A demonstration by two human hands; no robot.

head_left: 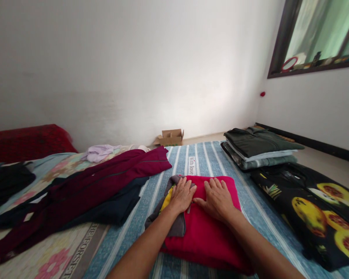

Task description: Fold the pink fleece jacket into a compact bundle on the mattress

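A folded bright pink garment (212, 236) lies on the blue striped sheet (203, 161) in front of me. A grey piece with a yellow patch (166, 201) sticks out at its left side. My left hand (182, 194) rests flat on the left part of the fold, over the grey piece. Beside it, my right hand (218, 198) presses flat on the pink cloth, fingers spread. Neither hand grips anything.
A maroon garment (104, 178) lies spread over dark clothes to the left. A stack of folded dark green and grey clothes (258, 149) sits at the right, with a black fruit-print cloth (317, 209) in front of it. A cardboard box (171, 137) stands by the wall.
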